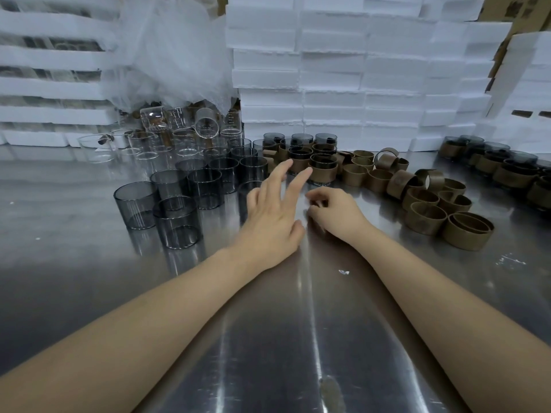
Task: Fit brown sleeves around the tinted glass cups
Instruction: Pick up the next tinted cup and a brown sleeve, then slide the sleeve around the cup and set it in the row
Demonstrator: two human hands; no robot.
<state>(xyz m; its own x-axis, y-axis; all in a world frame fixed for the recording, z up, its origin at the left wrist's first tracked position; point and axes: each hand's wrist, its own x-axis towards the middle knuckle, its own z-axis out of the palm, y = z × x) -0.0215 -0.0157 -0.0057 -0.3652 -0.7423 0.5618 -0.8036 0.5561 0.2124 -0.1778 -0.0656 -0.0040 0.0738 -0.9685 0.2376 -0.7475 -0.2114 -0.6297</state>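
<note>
**Tinted cups and brown sleeves, both hands empty**

Tinted glass cups [171, 201] stand upright, mouths up, clustered on the steel table [89, 278] left of centre from my head view. Brown sleeves [432, 204] lie loose to the right; most sit with their axis vertical, a few are tipped on their sides. Between the two groups, at the back, I see sleeved cups [316, 162], and another sleeved batch [501, 165] at far right. My left hand [271, 222] is spread wide, fingers reaching toward the sleeved cups, gripping nothing. My right hand [334, 213] is loosely curled just beside it, low over the table, also empty. Clear glasses [155, 135] crowd the far left; white foam blocks [343, 70] wall off the back.
</note>
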